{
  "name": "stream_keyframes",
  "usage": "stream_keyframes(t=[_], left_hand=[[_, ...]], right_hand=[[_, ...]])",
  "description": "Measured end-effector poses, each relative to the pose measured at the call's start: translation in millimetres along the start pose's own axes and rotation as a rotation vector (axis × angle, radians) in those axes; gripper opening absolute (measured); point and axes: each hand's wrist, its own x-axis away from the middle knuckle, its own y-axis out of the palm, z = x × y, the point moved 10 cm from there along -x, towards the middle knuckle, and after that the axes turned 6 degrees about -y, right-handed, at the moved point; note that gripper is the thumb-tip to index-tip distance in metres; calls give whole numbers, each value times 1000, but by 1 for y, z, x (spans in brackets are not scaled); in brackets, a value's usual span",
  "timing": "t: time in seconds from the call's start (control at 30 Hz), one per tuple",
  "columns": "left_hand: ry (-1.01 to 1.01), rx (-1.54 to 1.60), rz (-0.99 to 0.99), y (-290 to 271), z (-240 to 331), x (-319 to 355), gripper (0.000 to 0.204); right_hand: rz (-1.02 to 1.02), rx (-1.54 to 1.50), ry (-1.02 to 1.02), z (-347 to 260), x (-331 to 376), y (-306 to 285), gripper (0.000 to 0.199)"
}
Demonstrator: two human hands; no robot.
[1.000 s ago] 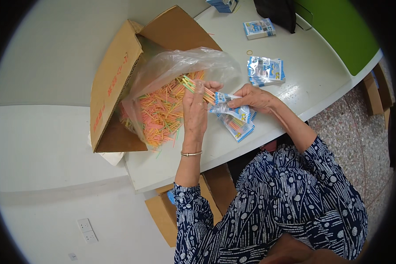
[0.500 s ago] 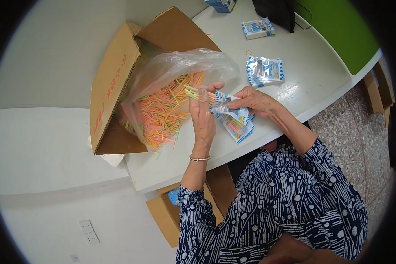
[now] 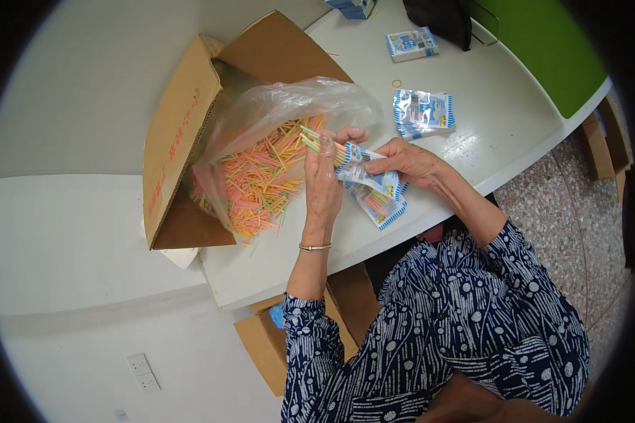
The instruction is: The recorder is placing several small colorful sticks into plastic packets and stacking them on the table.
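My left hand (image 3: 323,185), with a bangle at the wrist, is closed round a small bundle of thin pink, yellow and green sticks (image 3: 309,138). The sticks' other ends reach into the mouth of a blue-and-white printed packet (image 3: 360,154). Thumb and fingers of my right hand (image 3: 410,161) pinch this clear-fronted packet from the right. Just below it, on the table, lies another packet (image 3: 381,206) with pink sticks showing through. Beside my left hand, a heap of loose sticks (image 3: 257,180) spills from a clear plastic bag (image 3: 310,95) inside a cardboard box lying on its side.
The tipped cardboard box (image 3: 180,141) stands at the left of the white table (image 3: 501,134). Stacked packets (image 3: 425,113) lie to the right, with more (image 3: 410,44) farther off. A rubber band (image 3: 396,83) and a black bag (image 3: 441,20) are near them. Open cartons (image 3: 261,345) sit below the table's edge.
The bundle of sticks and my left hand have shifted very slightly. Both hands keep their hold on the sticks and the packet.
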Motion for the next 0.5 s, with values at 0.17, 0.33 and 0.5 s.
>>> stream_keyframes(t=[0.17,0.33,0.5], left_hand=[[12,-100,-46,1,-2,2,25],[40,-240,-44,-7,2,5,32],[68,-420,61,-22,16,9,54]], right_hand=[[13,-50,-73,-4,-3,0,31],[2,-94,-144,-11,-6,3,33],[-9,-126,-187,-18,-11,14,32]])
